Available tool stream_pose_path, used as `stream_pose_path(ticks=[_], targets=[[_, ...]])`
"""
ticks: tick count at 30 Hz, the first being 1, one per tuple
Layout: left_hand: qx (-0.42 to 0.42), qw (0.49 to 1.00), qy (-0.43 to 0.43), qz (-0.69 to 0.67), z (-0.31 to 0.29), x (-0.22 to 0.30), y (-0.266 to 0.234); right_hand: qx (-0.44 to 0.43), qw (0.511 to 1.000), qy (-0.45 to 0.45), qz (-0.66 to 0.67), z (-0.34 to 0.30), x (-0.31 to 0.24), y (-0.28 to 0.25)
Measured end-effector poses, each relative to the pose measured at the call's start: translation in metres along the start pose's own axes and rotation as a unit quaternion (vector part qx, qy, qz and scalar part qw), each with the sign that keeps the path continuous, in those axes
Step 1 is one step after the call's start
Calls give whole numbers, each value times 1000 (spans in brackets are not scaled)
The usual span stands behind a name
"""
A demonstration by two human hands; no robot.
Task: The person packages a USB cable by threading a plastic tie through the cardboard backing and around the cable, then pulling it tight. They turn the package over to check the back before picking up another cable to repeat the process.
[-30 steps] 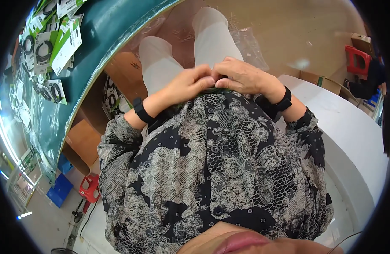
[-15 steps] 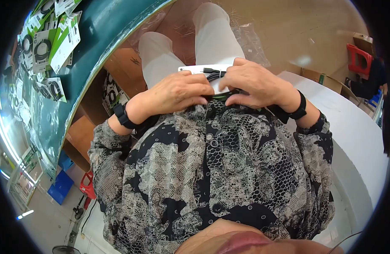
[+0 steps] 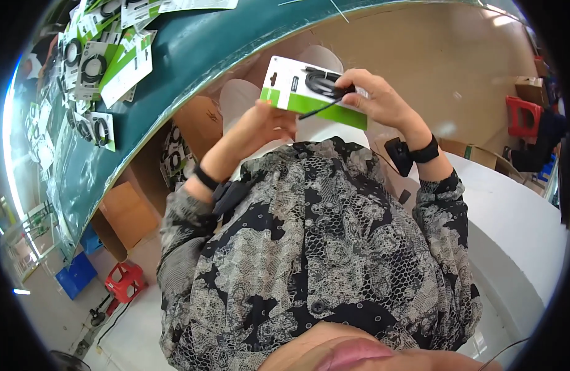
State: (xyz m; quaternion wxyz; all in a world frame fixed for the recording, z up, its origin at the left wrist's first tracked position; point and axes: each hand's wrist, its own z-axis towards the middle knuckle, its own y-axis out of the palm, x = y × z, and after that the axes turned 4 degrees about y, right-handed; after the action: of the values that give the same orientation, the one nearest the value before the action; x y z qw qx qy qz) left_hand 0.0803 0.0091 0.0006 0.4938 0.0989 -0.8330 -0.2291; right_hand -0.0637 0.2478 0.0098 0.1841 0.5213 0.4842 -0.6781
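Above my lap, a white and green card (image 3: 288, 89) is tilted, its printed face showing. A coiled black cable (image 3: 322, 83) lies against its right half, and one cable end sticks out past the lower edge. My right hand (image 3: 384, 105) pinches the coil and the card's right side between thumb and fingers. At the card's lower left corner my left hand (image 3: 269, 127) grips the edge, its fingers partly hidden below the card.
On the green-topped table (image 3: 192, 52) to the left lies a pile of carded cables (image 3: 93, 68). Cardboard boxes (image 3: 129, 210) stand under it, with a red stool (image 3: 125, 281) nearby. A white curved surface (image 3: 501, 204) is at my right; another red stool (image 3: 523, 116) stands beyond.
The card has risen away from my body and turned to show its green part. My left hand has moved from beside the cable to the card's lower left corner.
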Motion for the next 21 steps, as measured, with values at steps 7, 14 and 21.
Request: stream_pose_path(ticks=[7,14,21], targets=[[34,978,115,-169,36,-20,2,97,952,-196,-215,11,-17,21],[-12,961,135,-240,43,-24,-8,175,950,-198,-164,12,-12,31],[44,956,204,-205,35,-26,20,221,907,-133,-334,12,-22,46]])
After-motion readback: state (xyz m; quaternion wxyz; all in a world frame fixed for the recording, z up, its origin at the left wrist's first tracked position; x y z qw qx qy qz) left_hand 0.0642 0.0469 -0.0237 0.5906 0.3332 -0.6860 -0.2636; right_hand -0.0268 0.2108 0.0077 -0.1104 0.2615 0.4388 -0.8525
